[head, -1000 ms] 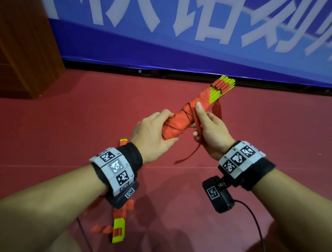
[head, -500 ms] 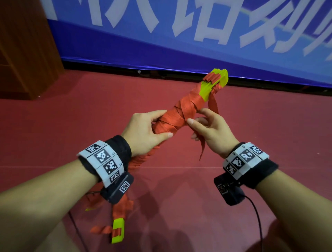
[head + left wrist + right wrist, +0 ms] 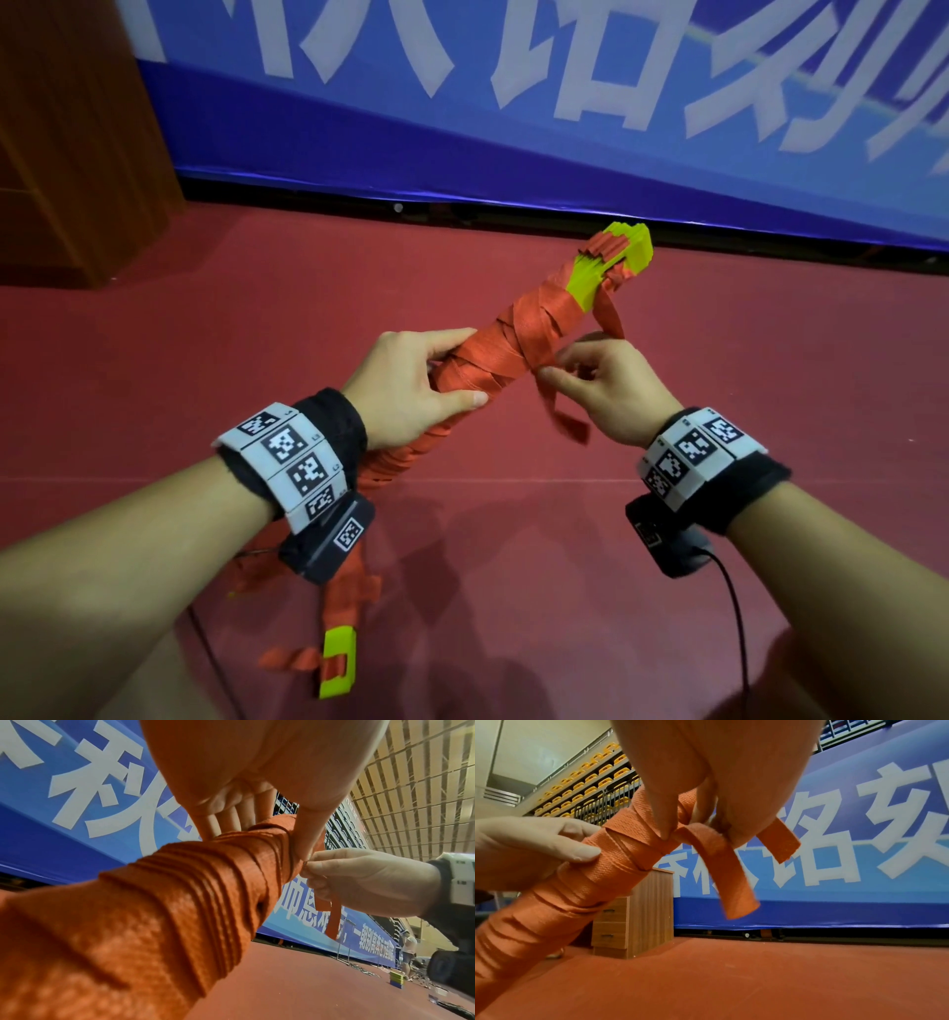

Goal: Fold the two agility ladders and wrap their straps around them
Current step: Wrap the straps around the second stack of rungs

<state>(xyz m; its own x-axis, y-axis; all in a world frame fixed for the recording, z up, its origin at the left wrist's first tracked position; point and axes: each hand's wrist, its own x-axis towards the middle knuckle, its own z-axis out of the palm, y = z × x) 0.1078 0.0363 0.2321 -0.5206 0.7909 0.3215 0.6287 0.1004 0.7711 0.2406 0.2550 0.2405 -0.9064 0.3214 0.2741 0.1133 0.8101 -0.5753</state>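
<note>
A folded agility ladder (image 3: 518,339), yellow rungs wound in orange strap, slants up to the right in mid-air. My left hand (image 3: 411,385) grips its lower part, fingers curled round the wrapped bundle (image 3: 205,882). My right hand (image 3: 606,385) pinches the loose strap end (image 3: 565,416) against the bundle's right side; in the right wrist view the strap end (image 3: 731,882) hangs in a loop from my fingertips. The second ladder (image 3: 339,663), orange strap with a yellow rung, lies on the floor below my left wrist, partly hidden by it.
The red floor (image 3: 667,591) stretches all around. A blue banner wall (image 3: 513,128) runs along the back. A wooden cabinet (image 3: 77,154) stands at the far left. A cable (image 3: 734,616) trails from my right wrist camera.
The bundle has been turned in my left hand and now points a little higher. My right hand has moved from under the bundle to its side, pinching the strap end there.
</note>
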